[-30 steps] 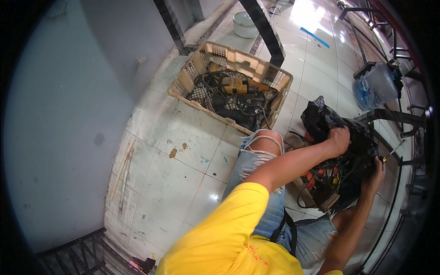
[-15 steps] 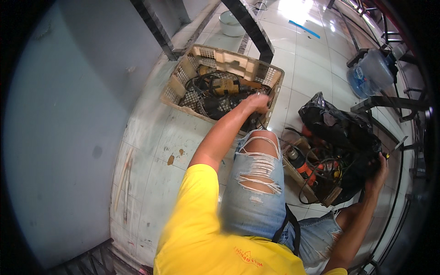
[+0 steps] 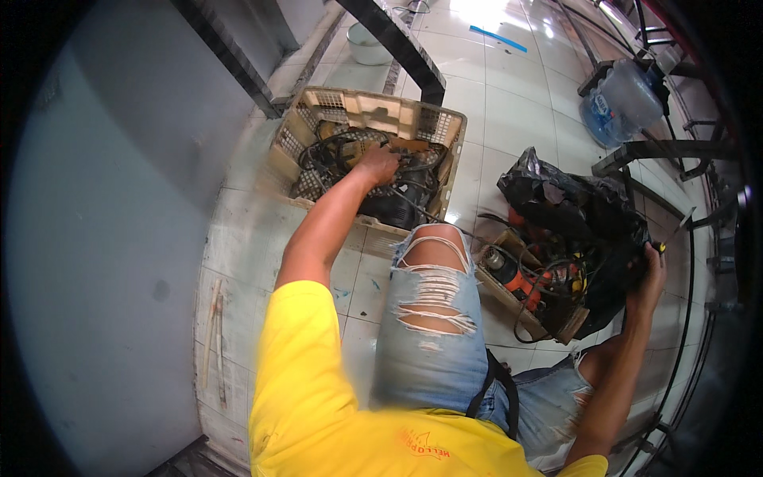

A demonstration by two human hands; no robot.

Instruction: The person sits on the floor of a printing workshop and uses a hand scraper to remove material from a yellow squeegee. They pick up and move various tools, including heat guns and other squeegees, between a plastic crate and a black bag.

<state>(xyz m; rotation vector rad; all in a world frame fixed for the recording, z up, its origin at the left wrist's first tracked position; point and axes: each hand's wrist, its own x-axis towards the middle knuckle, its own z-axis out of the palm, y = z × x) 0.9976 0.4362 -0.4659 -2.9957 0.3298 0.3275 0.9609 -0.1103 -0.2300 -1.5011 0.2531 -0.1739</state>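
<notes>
One left hand curled among cables in one beige crate; one right hand gripping one black bag.

crate: beige plastic crate with lattice walls, upright on the tiled floor, open top
cables: black cables tangled inside the crate, left hand resting on them
bag: black bag, crumpled, right hand at its edge
</notes>
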